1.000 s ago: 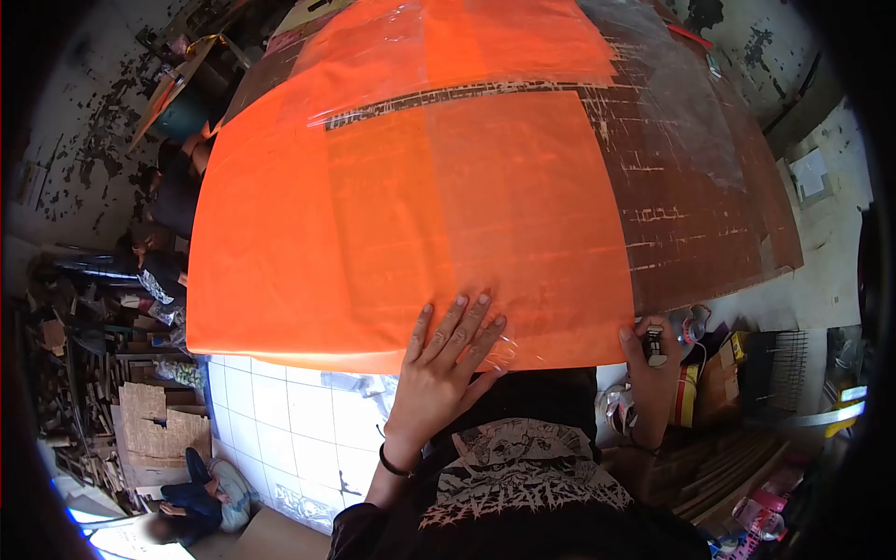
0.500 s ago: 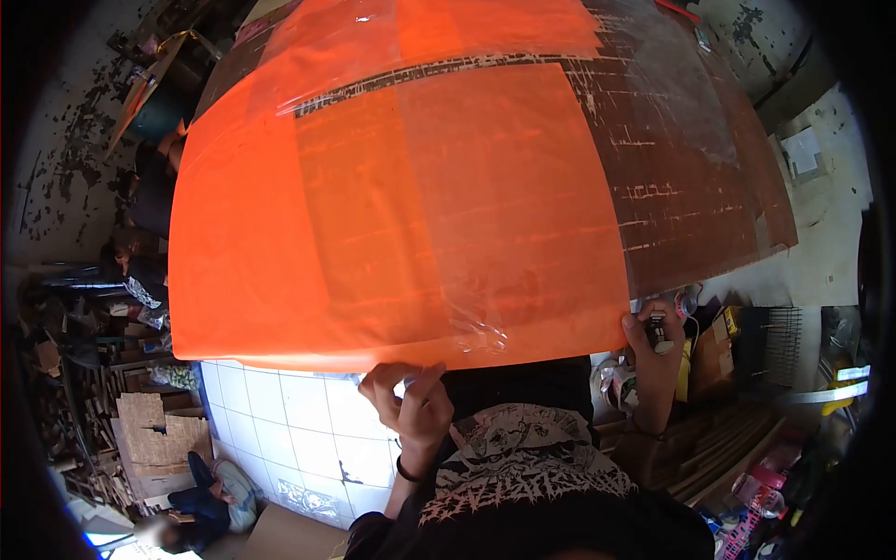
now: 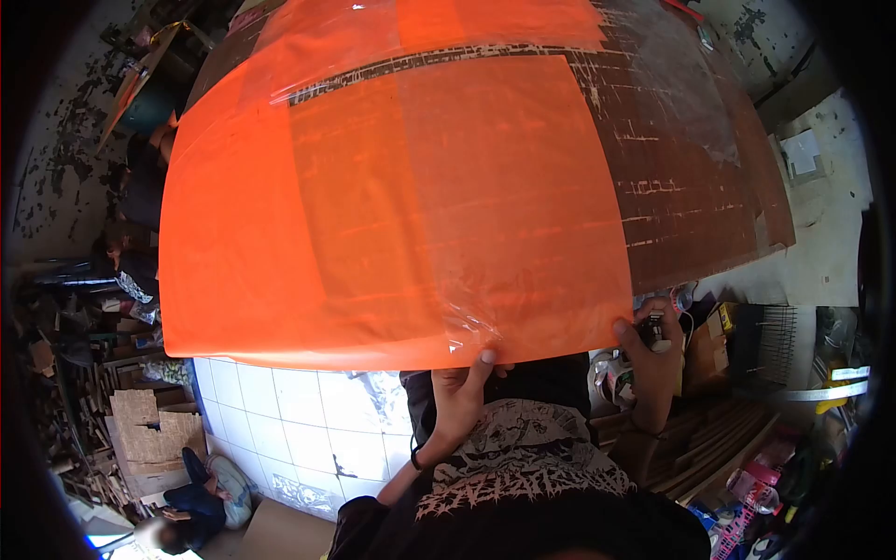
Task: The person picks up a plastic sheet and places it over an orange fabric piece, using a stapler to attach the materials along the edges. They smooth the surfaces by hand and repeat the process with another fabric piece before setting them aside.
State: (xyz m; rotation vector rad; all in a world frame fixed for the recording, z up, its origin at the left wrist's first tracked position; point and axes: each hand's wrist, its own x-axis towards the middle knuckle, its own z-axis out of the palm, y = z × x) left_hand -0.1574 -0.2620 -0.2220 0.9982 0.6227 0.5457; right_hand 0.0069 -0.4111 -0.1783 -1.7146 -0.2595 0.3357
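A thin orange plastic sheet [image 3: 233,233] lies over the brown, scratched tabletop [image 3: 691,205], and its near edge hangs toward me. Toward its right side the sheet looks see-through, with wrinkled clear film near the front edge. My left hand [image 3: 459,401] pinches that front edge, thumb on top and the other fingers partly hidden beneath. At the near right corner, my right hand [image 3: 653,359] has its thumb on the sheet's side edge and its fingers curled behind.
Another orange sheet [image 3: 448,26] lies farther back on the table. Scrap wood [image 3: 121,373] is piled at left, above a person [image 3: 210,495] seated low. White floor tiles [image 3: 280,420] show below the table. Long wooden strips [image 3: 719,448] and a wire rack [image 3: 765,345] are at right.
My left hand has moved right along the front edge and now has its thumb on top of the sheet. The sheet's left side has shifted slightly left. My right hand stays at the corner.
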